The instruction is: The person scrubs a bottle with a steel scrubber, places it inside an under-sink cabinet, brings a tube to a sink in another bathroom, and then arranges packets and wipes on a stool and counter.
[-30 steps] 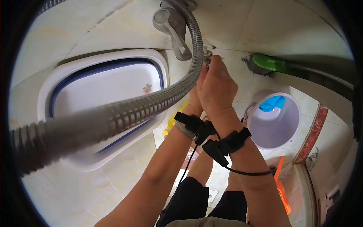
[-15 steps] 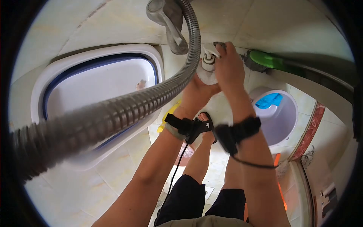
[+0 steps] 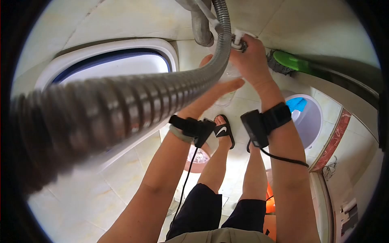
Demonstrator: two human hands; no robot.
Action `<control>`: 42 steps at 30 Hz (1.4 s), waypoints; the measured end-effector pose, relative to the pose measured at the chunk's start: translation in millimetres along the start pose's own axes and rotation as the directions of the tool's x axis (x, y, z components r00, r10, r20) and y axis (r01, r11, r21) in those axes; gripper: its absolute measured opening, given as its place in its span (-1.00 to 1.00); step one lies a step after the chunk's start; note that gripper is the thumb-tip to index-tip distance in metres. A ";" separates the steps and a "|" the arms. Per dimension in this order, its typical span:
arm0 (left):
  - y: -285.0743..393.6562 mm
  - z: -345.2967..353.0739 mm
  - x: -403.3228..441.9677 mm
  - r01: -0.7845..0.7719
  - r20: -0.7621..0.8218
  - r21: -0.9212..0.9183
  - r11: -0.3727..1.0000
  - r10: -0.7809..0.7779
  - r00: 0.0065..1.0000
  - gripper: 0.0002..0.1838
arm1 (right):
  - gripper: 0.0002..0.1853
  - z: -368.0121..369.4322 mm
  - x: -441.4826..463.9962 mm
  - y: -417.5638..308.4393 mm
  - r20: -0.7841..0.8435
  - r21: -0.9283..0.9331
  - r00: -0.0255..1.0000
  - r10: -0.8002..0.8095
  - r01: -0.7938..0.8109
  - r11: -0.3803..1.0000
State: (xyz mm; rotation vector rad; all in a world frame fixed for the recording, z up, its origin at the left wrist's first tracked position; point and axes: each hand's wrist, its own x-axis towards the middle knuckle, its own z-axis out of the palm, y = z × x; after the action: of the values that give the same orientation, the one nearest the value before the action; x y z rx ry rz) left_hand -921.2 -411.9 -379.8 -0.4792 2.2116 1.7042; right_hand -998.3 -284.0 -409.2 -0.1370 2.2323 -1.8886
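Your pump bottle (image 3: 232, 71) sits up front near the base of the wall, just below your R hand (image 3: 252, 56), its clear body partly hidden by the hose and your hands; whether it's on the floor or lifted, can't tell. Its white pump head (image 3: 238, 36) pokes up by your R fingers, which curl closed on a grey scouring pad (image 3: 244, 45) right against the pump; can't tell if they also clamp the neck. L hand (image 3: 222, 88) is open, thumb well spread from the other fingers, w/ the hose over part of it; no clear hold, contact w/ the bottle unconfirmed.

To handle it well: steady the body low w/ the L palm, keep R pressure straight down over the pump so it doesn't tip, and keep the pad close to the spout. Soapy plastic may slip, so a firm wrap is prob. safer than a pinch.

Main obstruction: the ribbed metal hose (image 3: 133, 107), slung across your view, top to lower L, blocking much of the L side. The tap (image 3: 201, 30) hangs just above, so watch knuckles.

L: white basin w/ blue inner band (image 3: 173, 56). R: green brush (image 3: 288, 60) near your R hand, then a lilac bucket (image 3: 312, 127) w/ a blue cloth (image 3: 298, 104) inside. Black cable (image 3: 283, 160) loops off your R wrist; mind snags. Your sandal (image 3: 223, 130) is on the floor below.
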 end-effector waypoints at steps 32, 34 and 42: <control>-29.7 -11.8 -33.4 0.022 0.069 -0.030 0.999 -0.020 0.997 -0.01 | -0.61 14.8 -37.1 -13.8 0.041 0.352 0.971 0.234 -0.233 0.907; -30.7 0.7 -32.0 -0.010 -0.083 0.030 1.000 0.012 0.996 -0.02 | -0.59 29.3 -47.0 -13.9 -0.138 0.117 0.975 0.172 -0.157 0.981; -41.6 20.3 -22.6 0.033 -0.378 0.081 0.996 0.000 0.926 -0.35 | -0.59 58.6 -79.4 -47.6 -0.304 -0.212 0.951 -0.053 -0.013 0.977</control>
State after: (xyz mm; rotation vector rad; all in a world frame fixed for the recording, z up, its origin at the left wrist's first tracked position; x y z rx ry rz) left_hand -881.9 -400.4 -411.0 -0.8664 2.5217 1.6063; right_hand -911.2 -332.2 -363.3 0.1123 2.6453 -1.7801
